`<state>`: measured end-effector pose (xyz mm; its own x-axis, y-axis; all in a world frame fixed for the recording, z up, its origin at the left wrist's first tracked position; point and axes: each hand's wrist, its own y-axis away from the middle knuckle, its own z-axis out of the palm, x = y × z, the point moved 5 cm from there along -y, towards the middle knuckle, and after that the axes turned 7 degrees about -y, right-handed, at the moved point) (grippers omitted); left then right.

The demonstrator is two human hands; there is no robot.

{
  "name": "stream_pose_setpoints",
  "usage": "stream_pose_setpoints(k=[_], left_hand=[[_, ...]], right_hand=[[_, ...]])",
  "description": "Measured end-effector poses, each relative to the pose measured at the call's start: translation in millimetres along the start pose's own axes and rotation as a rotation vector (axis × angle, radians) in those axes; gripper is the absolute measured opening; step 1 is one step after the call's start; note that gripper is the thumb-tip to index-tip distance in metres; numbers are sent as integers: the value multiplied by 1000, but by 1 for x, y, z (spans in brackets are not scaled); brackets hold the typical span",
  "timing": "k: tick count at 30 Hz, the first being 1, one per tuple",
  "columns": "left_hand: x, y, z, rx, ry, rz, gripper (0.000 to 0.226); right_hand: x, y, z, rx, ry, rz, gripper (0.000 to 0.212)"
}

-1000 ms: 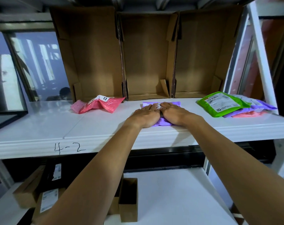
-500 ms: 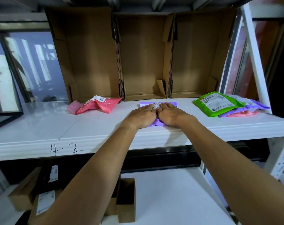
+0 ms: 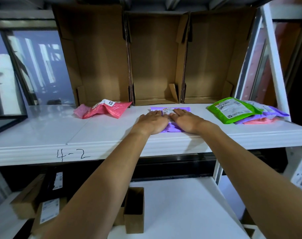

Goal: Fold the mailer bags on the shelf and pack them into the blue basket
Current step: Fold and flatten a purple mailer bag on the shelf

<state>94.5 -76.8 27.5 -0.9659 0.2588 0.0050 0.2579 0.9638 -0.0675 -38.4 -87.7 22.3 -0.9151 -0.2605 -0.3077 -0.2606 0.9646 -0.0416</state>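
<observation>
A purple mailer bag [image 3: 171, 109] lies flat on the white shelf [image 3: 98, 135], mid-shelf near the front edge. My left hand [image 3: 151, 122] and my right hand [image 3: 185, 120] press on it side by side, palms down with straight fingers, covering most of it. A crumpled pink mailer bag [image 3: 104, 110] lies to the left. On the right a green mailer bag [image 3: 233, 109] tops a pile with purple [image 3: 276, 112] and pink [image 3: 260, 120] bags under it. No blue basket is in view.
Three open cardboard boxes [image 3: 157, 57] stand on their sides along the back of the shelf. A white upright post [image 3: 274, 57] bounds the right end. The lower shelf holds a small open carton [image 3: 134, 209] and labelled boxes [image 3: 48, 209] at the left.
Both hands stay flat on the purple bag; they have slid slightly apart, uncovering its white label between the fingertips. The camera has shifted a little.
</observation>
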Motion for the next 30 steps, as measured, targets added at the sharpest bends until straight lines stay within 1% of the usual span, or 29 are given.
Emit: stream_pose_setpoints(k=[4,6,11,13,15,17,19,21,25,28,30], left_hand=[[0,-1,-1,69,-90,36,41],[3,2,-2,114,-125,55,38],[14,10,-10,217,-136,152,44],[16,14,-13,261,-153,188,41],[17,16,-14,274,-153,202,40],[18,18,-14,248,-158,207,42],[19,22,-14,184,-149,206,45],[19,23,-13,128,-76,197,48],[14,16,-8,50,112,139,52],[9,7,1,4,115,126,55],[4,1,5,-7,119,97,66]], right_hand=[[-4,7,-3,54,25,-8,51],[-4,7,-5,99,-51,1,52],[0,9,-12,271,-267,12,58],[-2,12,-13,294,-278,-11,55],[-5,12,-13,279,-244,-30,54],[-6,10,-11,232,-197,-29,54],[-7,10,-9,188,-145,-21,52],[-8,10,-8,162,-98,-6,49],[-6,8,-4,80,12,-1,52],[-6,7,-3,47,-1,-3,52],[-7,7,-5,45,-20,-2,51]])
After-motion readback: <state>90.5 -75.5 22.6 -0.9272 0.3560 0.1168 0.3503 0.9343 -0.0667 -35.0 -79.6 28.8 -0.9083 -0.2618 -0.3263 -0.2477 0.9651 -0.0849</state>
